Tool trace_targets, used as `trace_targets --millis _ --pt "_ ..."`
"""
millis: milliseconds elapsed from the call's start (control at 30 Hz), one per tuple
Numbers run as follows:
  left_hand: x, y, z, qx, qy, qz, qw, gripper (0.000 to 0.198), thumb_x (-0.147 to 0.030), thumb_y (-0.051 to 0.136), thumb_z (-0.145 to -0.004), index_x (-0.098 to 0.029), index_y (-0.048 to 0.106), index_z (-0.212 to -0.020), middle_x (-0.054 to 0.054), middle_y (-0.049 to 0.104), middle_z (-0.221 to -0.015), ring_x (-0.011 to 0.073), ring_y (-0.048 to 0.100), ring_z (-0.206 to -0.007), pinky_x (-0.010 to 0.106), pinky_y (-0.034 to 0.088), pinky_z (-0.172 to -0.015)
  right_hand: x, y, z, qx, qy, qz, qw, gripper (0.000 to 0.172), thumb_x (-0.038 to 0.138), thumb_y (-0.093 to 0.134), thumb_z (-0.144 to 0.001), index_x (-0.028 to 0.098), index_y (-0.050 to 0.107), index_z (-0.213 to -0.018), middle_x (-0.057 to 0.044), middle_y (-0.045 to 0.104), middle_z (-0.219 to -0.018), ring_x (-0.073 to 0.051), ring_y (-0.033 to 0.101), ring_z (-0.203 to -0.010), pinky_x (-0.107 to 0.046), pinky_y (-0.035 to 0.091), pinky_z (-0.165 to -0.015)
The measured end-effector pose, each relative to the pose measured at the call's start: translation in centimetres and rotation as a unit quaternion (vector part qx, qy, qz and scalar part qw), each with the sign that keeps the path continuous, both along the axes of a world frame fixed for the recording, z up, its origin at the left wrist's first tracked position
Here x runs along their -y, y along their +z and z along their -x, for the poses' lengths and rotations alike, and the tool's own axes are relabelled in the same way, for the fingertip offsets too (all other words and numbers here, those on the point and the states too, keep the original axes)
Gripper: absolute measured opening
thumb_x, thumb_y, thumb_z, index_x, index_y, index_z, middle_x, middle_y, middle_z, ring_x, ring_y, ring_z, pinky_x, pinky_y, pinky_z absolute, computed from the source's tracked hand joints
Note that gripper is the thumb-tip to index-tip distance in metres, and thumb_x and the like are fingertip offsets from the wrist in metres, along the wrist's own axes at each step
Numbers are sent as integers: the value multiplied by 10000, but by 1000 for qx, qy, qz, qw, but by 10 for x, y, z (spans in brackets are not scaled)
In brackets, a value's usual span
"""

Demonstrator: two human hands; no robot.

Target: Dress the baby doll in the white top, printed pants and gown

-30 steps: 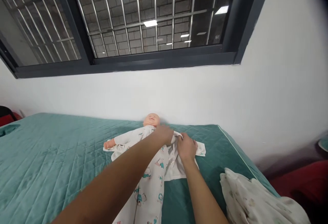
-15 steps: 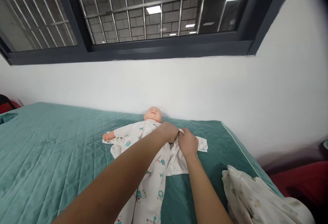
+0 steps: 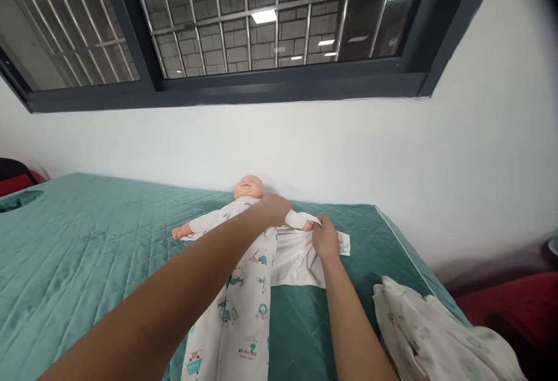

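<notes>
A baby doll (image 3: 249, 187) lies on its back on the green quilted cover, head toward the wall. It wears a white printed sleepsuit (image 3: 248, 288). My left hand (image 3: 275, 209) is closed around the doll's arm near the shoulder, partly hiding it. The white sleeve (image 3: 299, 219) runs out from that hand, and the doll's small hand (image 3: 307, 226) shows near its end. My right hand (image 3: 326, 239) pinches the sleeve's cuff. Beneath both hands a white garment (image 3: 296, 262) is spread flat. The doll's other hand (image 3: 181, 231) pokes out of its sleeve on the left.
A crumpled white printed cloth (image 3: 440, 334) lies at the lower right. The green quilted cover (image 3: 96, 264) reaches to the white wall (image 3: 196, 142), below a barred window (image 3: 279, 14). Red items (image 3: 514, 305) sit beyond the right edge.
My hands have drawn apart, so the sleeve now stretches between them and the doll's small hand has come into sight. The view has shifted slightly.
</notes>
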State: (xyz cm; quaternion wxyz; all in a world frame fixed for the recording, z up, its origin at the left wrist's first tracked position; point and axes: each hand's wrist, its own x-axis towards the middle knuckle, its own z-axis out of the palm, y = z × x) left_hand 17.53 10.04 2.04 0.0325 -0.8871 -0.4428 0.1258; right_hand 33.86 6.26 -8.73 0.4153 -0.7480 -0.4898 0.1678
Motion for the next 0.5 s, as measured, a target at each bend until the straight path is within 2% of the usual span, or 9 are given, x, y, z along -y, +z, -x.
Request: trace_targets --millis 267,500 --pt "-2 10 15 2 20 -11 1000 363 -212 581 -781 -178 584 -1142 143 683 -1092 295 660 -958 407 536 -789 -7 -7 -10 -116 5 -94 989 245 317 461 -742 188 627 -870 -75 708 -921 -238 636 -874 -309 481 -747" --pt "7 14 21 7 22 -24 999 359 -217 561 -797 -177 554 -1153 142 655 -1149 288 630 -1041 407 529 -832 -8 -10 -12 -198 11 -143 970 268 338 496 -711 188 629 -889 -58 721 -858 -241 666 -837 -315 522 -706"
